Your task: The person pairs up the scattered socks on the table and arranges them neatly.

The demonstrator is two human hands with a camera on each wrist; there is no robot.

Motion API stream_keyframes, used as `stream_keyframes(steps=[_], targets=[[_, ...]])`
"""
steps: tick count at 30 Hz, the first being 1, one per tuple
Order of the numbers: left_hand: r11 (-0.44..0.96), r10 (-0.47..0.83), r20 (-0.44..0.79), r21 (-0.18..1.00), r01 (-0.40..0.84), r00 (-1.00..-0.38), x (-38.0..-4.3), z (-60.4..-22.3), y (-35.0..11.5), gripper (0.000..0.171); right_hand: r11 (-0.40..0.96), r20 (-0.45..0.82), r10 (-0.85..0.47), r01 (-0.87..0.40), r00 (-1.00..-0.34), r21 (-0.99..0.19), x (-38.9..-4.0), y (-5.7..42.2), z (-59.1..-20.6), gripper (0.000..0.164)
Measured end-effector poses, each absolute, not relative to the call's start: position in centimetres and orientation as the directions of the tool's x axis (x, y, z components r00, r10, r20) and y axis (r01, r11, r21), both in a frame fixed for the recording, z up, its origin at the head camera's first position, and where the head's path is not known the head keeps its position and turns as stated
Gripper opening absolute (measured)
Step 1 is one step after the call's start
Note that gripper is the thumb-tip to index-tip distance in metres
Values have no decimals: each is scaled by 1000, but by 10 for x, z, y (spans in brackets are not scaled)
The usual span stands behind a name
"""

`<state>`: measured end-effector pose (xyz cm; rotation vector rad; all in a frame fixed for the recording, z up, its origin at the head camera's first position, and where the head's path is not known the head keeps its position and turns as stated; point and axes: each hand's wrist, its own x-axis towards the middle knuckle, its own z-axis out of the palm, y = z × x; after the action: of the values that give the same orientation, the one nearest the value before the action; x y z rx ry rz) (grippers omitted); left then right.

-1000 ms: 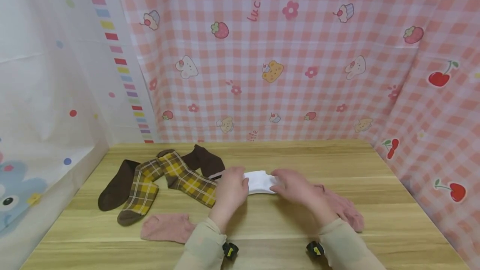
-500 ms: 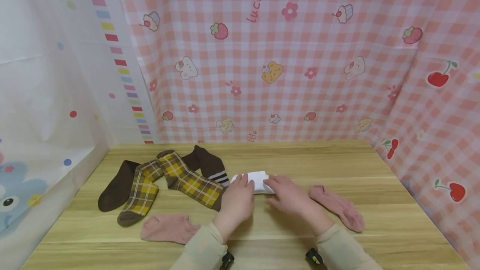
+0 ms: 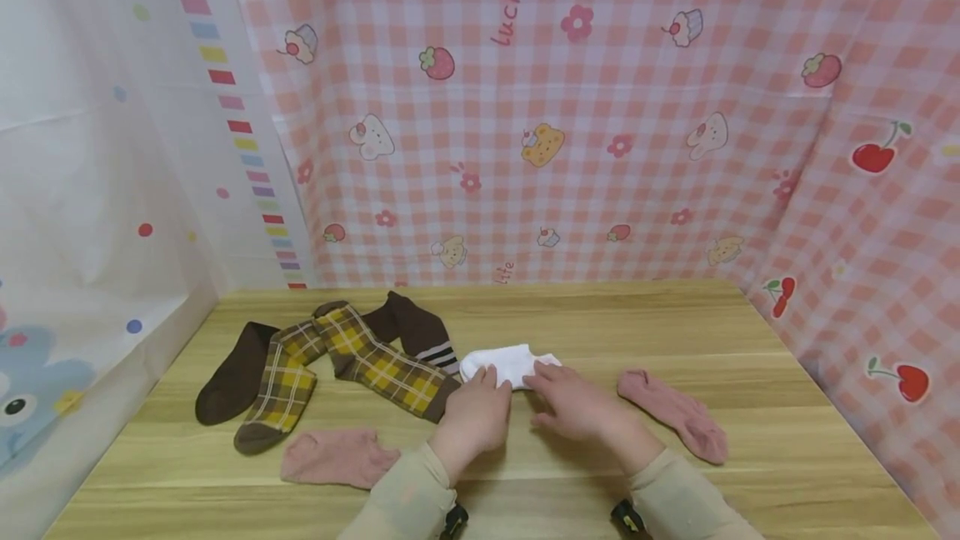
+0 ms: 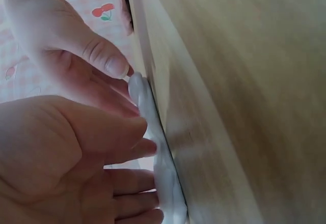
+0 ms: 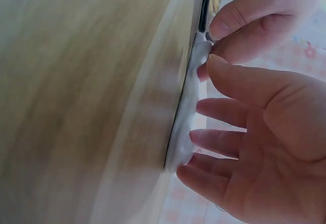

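slippage looks like the main risk here. the white sock (image 3: 498, 362) lies flat on the wooden table (image 3: 540, 486), at its middle, in front of both hands, toe to the left and notched ankle end to the right. the left hand (image 3: 476, 415) is relaxed and grips nothing; its fingertips rest along the sock's near edge, toward the toe. the right hand (image 3: 577, 402) is just as loose, fingertips touching the same edge toward the ankle end. with no grip from either side, i judge that an uneven push could swing the sock askew, and that pressing inward from both ends could wrinkle the thin cloth. whether it is one sock or two stacked i cannot tell; if two, light pressure on top might slide one layer off the other.

crowding on the left is the second worry. the cuff of the striped brown sock (image 3: 423, 332) sits right by the toe, and the cuff of the plaid sock (image 3: 382, 365) comes close to the left hand; a leftward sweep could catch either one and pull the overlapping pile out of place. lower down, a pink sock (image 3: 330, 455) lies just beside the left sleeve (image 3: 408, 494), so a careless elbow might drag it along. the other pink sock (image 3: 672, 417) is near the right forearm, a little apart, and would probably shift only if that arm swung outward.
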<state>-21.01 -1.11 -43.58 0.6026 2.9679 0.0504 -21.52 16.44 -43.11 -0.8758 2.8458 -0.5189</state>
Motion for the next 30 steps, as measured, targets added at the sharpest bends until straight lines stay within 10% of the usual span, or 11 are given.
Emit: stream_keyframes(steps=[30], targets=[[897, 431, -153, 182, 403, -889, -276, -435, -10, 41, 784, 89, -562, -563, -823, -260, -283, 153, -442, 28]])
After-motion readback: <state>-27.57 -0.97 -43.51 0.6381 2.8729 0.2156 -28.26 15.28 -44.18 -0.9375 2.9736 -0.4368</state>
